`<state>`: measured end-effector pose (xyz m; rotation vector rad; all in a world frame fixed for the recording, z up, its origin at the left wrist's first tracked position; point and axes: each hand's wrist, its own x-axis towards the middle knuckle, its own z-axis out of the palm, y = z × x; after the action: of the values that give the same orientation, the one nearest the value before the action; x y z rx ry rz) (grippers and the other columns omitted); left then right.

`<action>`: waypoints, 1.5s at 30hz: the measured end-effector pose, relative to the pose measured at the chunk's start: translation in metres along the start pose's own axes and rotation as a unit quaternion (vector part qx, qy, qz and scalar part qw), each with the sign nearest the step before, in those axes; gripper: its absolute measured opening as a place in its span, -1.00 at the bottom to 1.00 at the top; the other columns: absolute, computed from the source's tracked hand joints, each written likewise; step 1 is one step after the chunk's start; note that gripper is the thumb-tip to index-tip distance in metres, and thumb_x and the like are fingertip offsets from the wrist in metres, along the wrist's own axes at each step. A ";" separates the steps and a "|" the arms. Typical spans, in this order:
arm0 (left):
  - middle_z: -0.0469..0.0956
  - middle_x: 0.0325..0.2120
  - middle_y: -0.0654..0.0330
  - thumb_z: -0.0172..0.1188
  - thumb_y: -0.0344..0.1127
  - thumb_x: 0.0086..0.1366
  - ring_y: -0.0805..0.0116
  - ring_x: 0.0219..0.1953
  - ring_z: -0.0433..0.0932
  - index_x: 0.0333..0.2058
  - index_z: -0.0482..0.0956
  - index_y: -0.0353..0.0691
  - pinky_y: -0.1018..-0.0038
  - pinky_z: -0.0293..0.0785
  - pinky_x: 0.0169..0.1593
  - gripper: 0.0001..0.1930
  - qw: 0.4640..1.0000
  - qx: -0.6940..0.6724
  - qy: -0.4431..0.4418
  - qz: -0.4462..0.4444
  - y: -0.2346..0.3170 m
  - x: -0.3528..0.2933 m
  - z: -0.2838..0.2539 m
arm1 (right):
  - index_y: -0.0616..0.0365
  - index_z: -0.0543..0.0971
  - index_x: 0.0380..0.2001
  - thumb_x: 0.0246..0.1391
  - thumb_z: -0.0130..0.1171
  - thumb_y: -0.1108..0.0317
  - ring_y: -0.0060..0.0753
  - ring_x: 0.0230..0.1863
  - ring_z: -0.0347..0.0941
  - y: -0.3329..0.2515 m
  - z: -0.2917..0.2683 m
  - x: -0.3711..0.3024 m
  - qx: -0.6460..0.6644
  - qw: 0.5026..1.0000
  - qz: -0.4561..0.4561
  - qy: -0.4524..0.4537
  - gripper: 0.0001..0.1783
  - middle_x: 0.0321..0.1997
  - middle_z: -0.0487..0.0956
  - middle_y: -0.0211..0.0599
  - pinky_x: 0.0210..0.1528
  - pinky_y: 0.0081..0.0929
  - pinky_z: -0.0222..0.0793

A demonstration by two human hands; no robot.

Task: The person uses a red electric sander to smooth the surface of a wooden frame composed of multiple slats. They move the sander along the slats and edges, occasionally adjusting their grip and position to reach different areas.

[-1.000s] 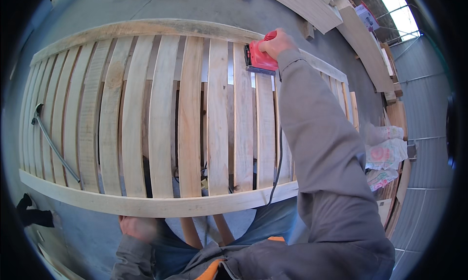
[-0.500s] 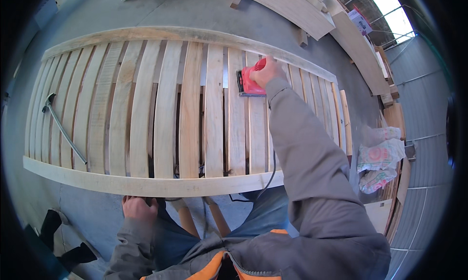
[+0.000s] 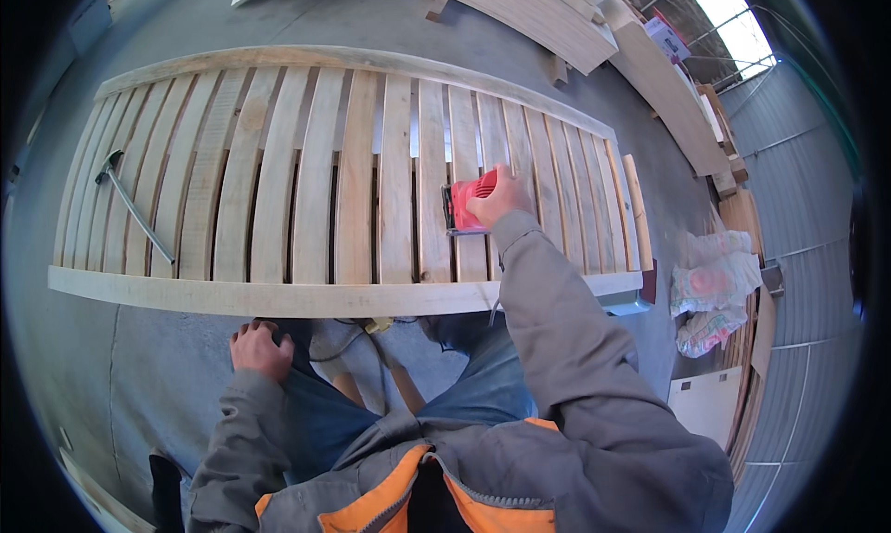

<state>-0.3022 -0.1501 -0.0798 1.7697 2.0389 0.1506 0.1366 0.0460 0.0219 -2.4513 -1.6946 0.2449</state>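
Note:
My right hand (image 3: 504, 199) is closed around a red electric sander (image 3: 471, 205), whose dark pad lies flat on the slats of a pale wooden slatted frame (image 3: 357, 143). The sander sits right of the frame's middle, nearer its front rail than its back rail. Below that front rail, my left hand (image 3: 263, 349) rests on my left knee with nothing in it, its fingers laid over the knee. A hammer (image 3: 139, 208) with a metal handle lies across the slats at the left end, away from both hands.
Long boards (image 3: 520, 13) are stacked on supports beyond the frame, continuing along the right. White plastic sacks (image 3: 713, 282) lie by the corrugated wall (image 3: 803, 255). A cord (image 3: 495, 308) hangs by my right sleeve. Something yellow (image 3: 378, 325) shows under the front rail.
My right hand has drawn the sander toward me along the slats, from near the back rail. The whole view has shifted a little. My left hand stays by my knee.

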 end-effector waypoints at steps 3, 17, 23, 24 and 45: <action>0.72 -0.07 0.07 0.38 -0.11 0.20 0.01 0.11 0.61 -0.14 0.78 -0.18 0.06 0.38 0.30 -0.66 1.000 0.003 0.010 0.008 -0.002 -0.003 0.004 | 0.03 0.42 0.35 -0.04 0.44 0.09 0.16 0.21 0.57 0.018 -0.001 -0.025 0.011 1.000 0.004 -0.008 -0.14 0.20 0.52 0.09 0.23 -0.04 0.57; 0.71 -0.06 0.10 0.39 -0.10 0.20 0.02 0.11 0.61 -0.13 0.77 -0.15 0.04 0.41 0.27 -0.67 0.999 0.036 0.001 0.007 -0.005 -0.002 0.015 | 0.08 0.39 0.38 -0.04 0.45 0.08 0.22 0.23 0.56 0.014 -0.006 -0.045 0.019 0.999 0.022 -0.015 -0.10 0.20 0.52 0.13 0.25 -0.03 0.55; 0.71 -0.08 0.07 0.39 -0.12 0.21 -0.01 0.09 0.61 -0.15 0.76 -0.14 0.02 0.41 0.25 -0.70 0.998 0.050 -0.034 -0.013 0.008 0.007 0.005 | 0.07 0.46 0.31 -0.05 0.46 -0.01 0.24 0.20 0.59 -0.006 0.002 0.021 0.018 1.000 0.007 0.019 -0.14 0.19 0.56 0.16 0.25 -0.03 0.56; 0.71 -0.08 0.07 0.40 -0.12 0.21 -0.02 0.10 0.61 -0.15 0.76 -0.15 0.02 0.41 0.25 -0.69 0.998 0.051 -0.036 -0.013 0.008 0.009 0.005 | 0.07 0.49 0.27 -0.09 0.46 -0.01 0.24 0.20 0.59 -0.011 0.003 0.031 0.017 0.999 0.013 0.025 -0.16 0.18 0.58 0.18 0.24 -0.03 0.57; 0.75 -0.09 -0.05 0.44 -0.18 0.15 -0.06 0.05 0.68 -0.02 0.79 -0.14 0.07 0.39 0.35 -0.59 0.999 0.033 0.006 0.023 0.002 0.026 0.015 | 0.13 0.56 0.15 -0.21 0.47 0.01 -0.04 0.13 0.65 -0.047 0.015 0.234 0.005 0.998 -0.030 0.046 -0.19 0.10 0.70 -0.08 0.20 -0.23 0.55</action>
<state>-0.2972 -0.1272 -0.0989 1.8604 2.0341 0.1091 0.1715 0.2817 0.0065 -2.3620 -1.7206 0.1297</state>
